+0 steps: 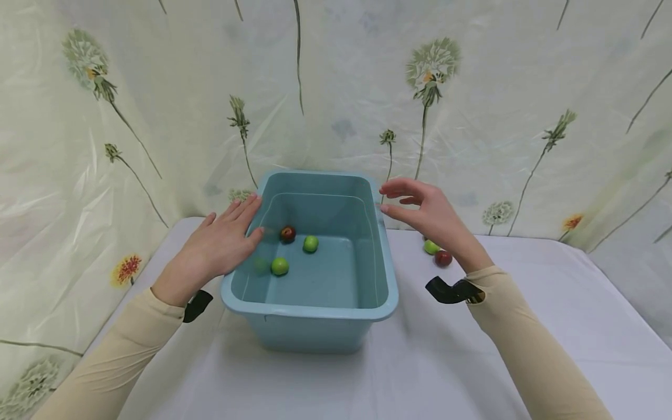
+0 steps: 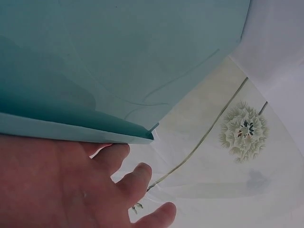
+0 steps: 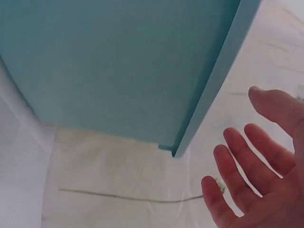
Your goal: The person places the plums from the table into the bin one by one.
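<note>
Table (image 1: 556,303) covered with a white cloth (image 1: 420,373). The light-blue basin (image 1: 310,333) stands upright directly on this surface. To the right of the basin, apart from its wall, lie a green fruit (image 1: 431,247) and, just beside it, a dark red fruit (image 1: 443,259).

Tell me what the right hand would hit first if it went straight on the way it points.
Most likely the right rim of the light-blue, rectangular plastic basin: the right hand points its fingers toward it across a visible gap, though exact height and depth are unclear.
</note>
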`<state>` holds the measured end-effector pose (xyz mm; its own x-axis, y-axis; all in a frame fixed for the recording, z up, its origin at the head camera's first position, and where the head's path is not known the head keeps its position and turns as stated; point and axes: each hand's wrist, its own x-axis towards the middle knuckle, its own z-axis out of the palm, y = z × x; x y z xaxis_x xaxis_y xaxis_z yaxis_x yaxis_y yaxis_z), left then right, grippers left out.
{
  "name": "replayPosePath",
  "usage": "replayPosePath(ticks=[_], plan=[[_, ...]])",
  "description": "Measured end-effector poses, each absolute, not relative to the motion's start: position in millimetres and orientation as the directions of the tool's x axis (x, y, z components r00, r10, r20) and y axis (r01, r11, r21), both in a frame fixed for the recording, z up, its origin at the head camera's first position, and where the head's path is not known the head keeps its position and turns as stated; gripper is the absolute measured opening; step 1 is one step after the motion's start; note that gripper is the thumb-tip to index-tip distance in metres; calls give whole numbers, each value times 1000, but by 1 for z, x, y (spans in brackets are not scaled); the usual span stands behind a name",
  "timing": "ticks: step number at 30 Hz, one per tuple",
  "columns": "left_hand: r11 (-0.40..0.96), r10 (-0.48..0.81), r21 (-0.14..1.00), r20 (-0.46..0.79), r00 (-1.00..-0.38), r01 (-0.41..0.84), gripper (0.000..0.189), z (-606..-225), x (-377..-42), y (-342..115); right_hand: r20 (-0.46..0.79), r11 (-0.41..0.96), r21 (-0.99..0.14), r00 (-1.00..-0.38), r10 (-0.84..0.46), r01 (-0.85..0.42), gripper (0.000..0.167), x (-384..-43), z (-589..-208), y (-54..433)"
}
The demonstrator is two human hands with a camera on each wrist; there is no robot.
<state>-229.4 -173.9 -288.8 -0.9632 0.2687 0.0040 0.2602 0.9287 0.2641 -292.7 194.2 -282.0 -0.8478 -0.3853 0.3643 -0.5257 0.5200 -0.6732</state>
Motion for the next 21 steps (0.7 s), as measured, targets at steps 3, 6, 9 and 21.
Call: replayPosePath(ticks=[3, 6, 9, 21], plan=[[928, 269, 266, 6, -963, 260, 64, -289, -229, -174, 369, 527, -672, -852, -371, -520, 40, -293, -286, 203], [928, 268, 266, 6, -963, 260, 64, -289, -228, -174, 358, 536, -680, -865, -353, -500, 41, -292, -291, 212], [929, 267, 266, 6, -964, 259, 64, -289, -228, -173, 336, 554, -689, -883, -327, -467, 42, -292, -296, 221], [927, 267, 273, 5, -964, 258, 64, -290, -228, -174, 259, 623, -690, -929, -264, -369, 48, -295, -311, 256]])
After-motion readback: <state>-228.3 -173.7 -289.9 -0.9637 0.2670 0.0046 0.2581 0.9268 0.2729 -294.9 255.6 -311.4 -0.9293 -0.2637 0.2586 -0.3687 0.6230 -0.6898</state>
